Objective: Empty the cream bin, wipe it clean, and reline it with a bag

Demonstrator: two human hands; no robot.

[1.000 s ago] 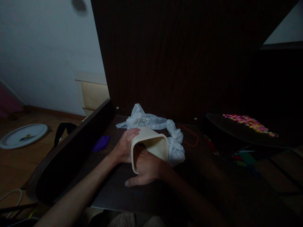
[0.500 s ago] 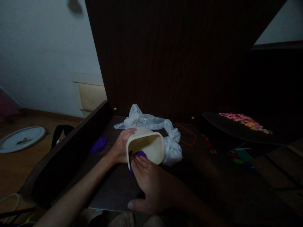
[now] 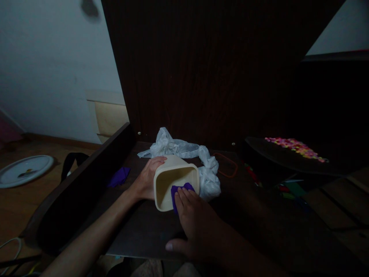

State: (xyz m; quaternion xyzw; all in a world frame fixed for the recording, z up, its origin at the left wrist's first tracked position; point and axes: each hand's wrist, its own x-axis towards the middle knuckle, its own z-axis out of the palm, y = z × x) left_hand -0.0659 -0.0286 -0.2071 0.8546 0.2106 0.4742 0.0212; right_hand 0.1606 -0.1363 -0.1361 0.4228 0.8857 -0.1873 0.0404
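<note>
Tub (image 3: 175, 161) on its side on dark shelf (image 3: 144, 231), mouth toward camera. Left hand (image 3: 148, 179) on tub's left side, fingers over top; thumb hidden, cannot tell if pinching. Right hand (image 3: 194, 217) pressing cloth (image 3: 178, 196) to tub's lower right rim, fingers together, thumb out. Plastic bag (image 3: 209, 177) behind and right of tub; orange loop (image 3: 235, 171) farther right. Purple piece (image 3: 118, 177) left of tub.
</note>
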